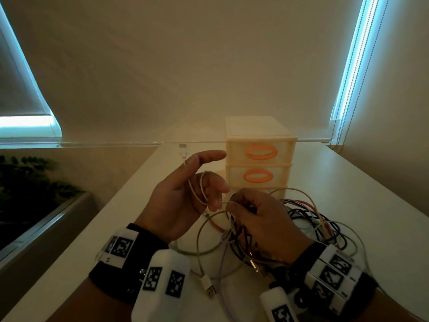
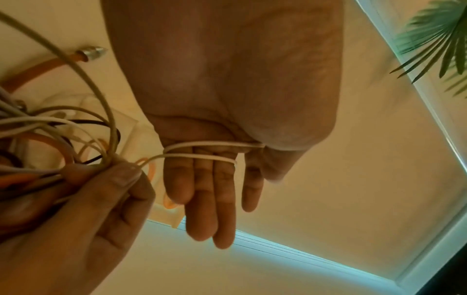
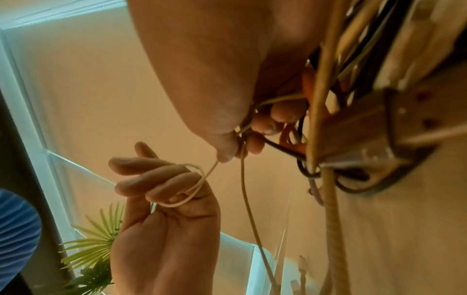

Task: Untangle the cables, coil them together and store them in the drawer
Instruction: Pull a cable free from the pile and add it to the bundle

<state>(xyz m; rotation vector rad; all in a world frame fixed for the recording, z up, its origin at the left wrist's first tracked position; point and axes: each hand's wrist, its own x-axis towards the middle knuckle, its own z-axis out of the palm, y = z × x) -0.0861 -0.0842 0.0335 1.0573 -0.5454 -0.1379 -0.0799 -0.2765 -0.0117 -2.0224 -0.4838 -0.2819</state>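
Observation:
My left hand (image 1: 204,182) is raised over the white table (image 1: 359,182), its fingers (image 2: 212,189) nearly straight. A thin white cable (image 2: 202,157) is wound twice across them, and its connector end (image 1: 183,151) sticks up behind the hand. My right hand (image 1: 255,219) grips a bundle of white, black and orange cables (image 1: 308,217) just right of the left hand; its thumb and fingertips (image 3: 242,139) pinch where the white cable leaves the bundle. Behind both hands stands a cream drawer unit (image 1: 260,133) with orange handles. Its top two drawers are closed and the hands hide the lowest one.
Loose cable loops and a white USB plug (image 1: 209,288) lie on the table below my wrists. The table's left edge drops toward a planter with green leaves (image 1: 27,182). A blind's bead chain (image 1: 341,126) hangs at the right wall.

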